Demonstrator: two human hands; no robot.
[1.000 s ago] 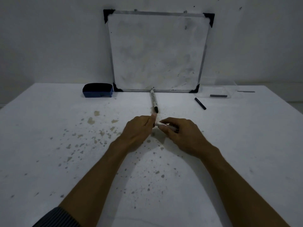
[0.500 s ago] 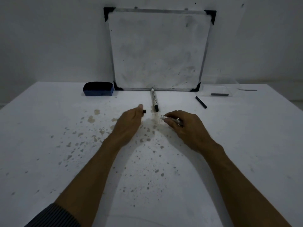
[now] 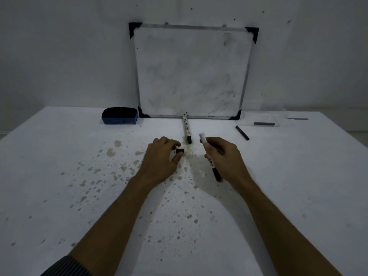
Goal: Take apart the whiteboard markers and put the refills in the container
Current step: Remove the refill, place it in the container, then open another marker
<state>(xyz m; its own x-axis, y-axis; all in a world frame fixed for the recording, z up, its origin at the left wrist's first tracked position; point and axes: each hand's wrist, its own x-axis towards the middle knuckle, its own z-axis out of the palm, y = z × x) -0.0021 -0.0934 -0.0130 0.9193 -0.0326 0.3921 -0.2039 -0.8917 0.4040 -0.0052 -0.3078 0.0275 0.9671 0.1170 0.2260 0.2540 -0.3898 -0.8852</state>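
My feed is dim and flat, with a cold grey cast over everything. The surface (image 3: 59, 176) reads brightest toward 6 o'clock and falls off toward the wall at 12. Soft, diffuse shadows spread under both forearms, and a darker patch sits beneath the right hand (image 3: 225, 158); I can't place the light source. No glare anywhere, even on the whiteboard (image 3: 191, 72). Wide-angle distortion bows the surface's far edge and splays its sides. Detail is soft and noisy; the clear container (image 3: 278, 118) at 2 o'clock nearly dissolves into the background.
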